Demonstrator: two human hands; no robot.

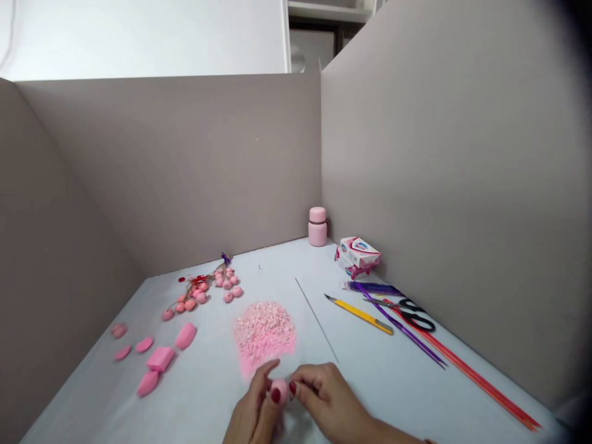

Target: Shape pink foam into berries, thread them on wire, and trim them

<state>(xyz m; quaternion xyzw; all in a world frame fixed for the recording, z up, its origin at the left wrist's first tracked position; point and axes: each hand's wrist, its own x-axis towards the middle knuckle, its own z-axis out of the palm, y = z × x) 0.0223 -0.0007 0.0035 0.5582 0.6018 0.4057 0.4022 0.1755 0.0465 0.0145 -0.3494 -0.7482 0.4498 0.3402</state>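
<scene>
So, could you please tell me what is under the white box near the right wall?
Under the white box, a pink-and-white packet shows along its front and ends. The rest of the packet's top is covered, and its contents cannot be seen.

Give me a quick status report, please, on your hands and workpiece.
Left hand holding pink ball. Right hand close beside it, contact unclear. Pink crumbs heaped just beyond the hands; yellow knife off to the right.
</scene>
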